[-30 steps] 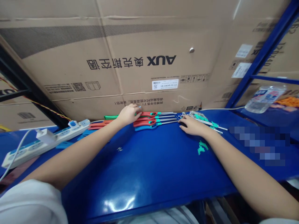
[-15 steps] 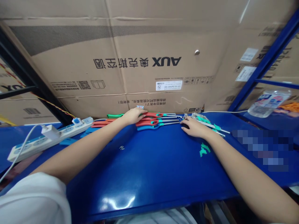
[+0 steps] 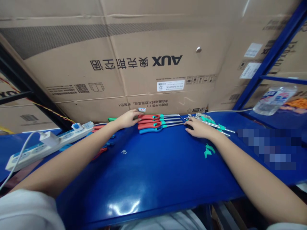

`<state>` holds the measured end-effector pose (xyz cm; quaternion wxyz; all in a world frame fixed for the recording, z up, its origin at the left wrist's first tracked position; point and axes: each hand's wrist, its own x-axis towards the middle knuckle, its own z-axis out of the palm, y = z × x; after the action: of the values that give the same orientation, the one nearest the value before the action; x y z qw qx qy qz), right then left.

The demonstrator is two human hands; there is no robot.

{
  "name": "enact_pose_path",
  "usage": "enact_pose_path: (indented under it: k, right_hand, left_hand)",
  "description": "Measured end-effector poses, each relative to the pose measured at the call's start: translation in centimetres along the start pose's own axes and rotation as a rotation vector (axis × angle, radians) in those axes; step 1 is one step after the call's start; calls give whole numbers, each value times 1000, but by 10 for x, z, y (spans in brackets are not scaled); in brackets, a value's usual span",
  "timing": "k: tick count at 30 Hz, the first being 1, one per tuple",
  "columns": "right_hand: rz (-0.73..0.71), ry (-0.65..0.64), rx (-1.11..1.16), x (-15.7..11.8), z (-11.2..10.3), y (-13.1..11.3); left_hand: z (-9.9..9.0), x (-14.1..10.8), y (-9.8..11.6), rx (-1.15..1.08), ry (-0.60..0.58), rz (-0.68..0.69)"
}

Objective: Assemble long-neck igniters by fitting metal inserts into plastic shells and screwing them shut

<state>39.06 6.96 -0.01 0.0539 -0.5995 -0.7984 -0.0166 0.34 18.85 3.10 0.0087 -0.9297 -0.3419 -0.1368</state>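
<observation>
Several red long-necked lighters (image 3: 149, 121) and a blue one (image 3: 150, 130) lie side by side at the back of the blue table, metal tubes to the right. My left hand (image 3: 129, 119) rests at the left ends of the red handles, fingers bent; whether it grips one is not clear. Beside the tube tips, my right hand (image 3: 197, 127) lies with its fingers apart, holding nothing visible. Metal tubes with green parts (image 3: 216, 125) are just right of it. Partly behind my left forearm are more red and blue handles (image 3: 110, 140).
A white power strip (image 3: 50, 145) with plugs lies at the left. Green pieces (image 3: 209, 150) are on the blue table (image 3: 153, 179). A cardboard wall (image 3: 134, 38) stands behind, and a plastic bottle (image 3: 273, 100) is at the right beyond a blue post (image 3: 271, 60).
My left hand has moved left along the red handles, uncovering more of them. Red and blue pieces now show below my left forearm. My right hand has hardly moved.
</observation>
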Motion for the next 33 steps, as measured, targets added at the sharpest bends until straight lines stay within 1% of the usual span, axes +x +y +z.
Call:
enact_pose_path:
  k: [5, 8, 11, 13, 16, 18, 22, 26, 30, 33]
  right_hand:
    - [-6, 16, -10, 0, 2, 2]
    - [-20, 33, -8, 0, 2, 2]
    - [-34, 60, -3, 1, 2, 3]
    - [-46, 85, 2, 2, 1, 4]
    - [-72, 117, 15, 4, 1, 5]
    - [-87, 127, 25, 4, 1, 6]
    - [-109, 133, 49, 5, 2, 5]
    - [-122, 151, 65, 5, 2, 3]
    - [-134, 163, 65, 6, 2, 2]
    - [-144, 169, 67, 6, 3, 3]
  left_hand:
    - [-4, -8, 2, -26, 27, -24]
    - [-10, -11, 1, -16, 52, -54]
    - [-21, -15, -6, 31, 71, -125]
    - [-30, -21, -15, 76, 59, -187]
    - [-44, -33, -30, 142, -3, -289]
    - [-51, -43, -39, 176, -78, -364]
    - [-55, -60, -48, 209, -211, -470]
    - [-54, -68, -43, 167, -266, -477]
    - [-58, -71, -33, 92, -285, -451]
    - [-59, -74, -29, 51, -309, -447]
